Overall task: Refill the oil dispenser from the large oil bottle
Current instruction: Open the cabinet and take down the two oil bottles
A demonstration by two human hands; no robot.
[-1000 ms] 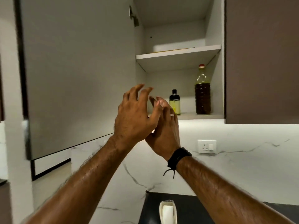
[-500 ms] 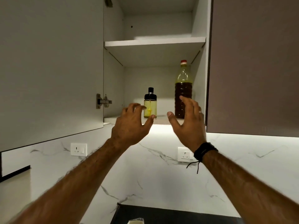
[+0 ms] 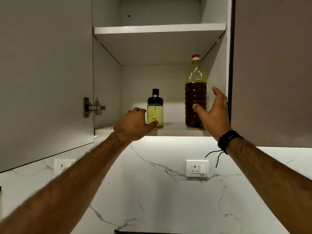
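Oil dispenser [image 3: 155, 112]: small clear jar, black lid and pump cap, pale yellow oil inside, upright on the lower cabinet shelf [image 3: 175, 130]. Large oil bottle [image 3: 195, 97]: ribbed plastic, red cap, dark oil to the shoulder, upright to its right, well apart. Dispenser's lower left is hidden by the left hand [image 3: 133, 124], fingers loosely curved beside it; contact cannot be confirmed. Right hand [image 3: 213, 110] is spread, thumb over the bottle's front, fingers alongside; grip not established
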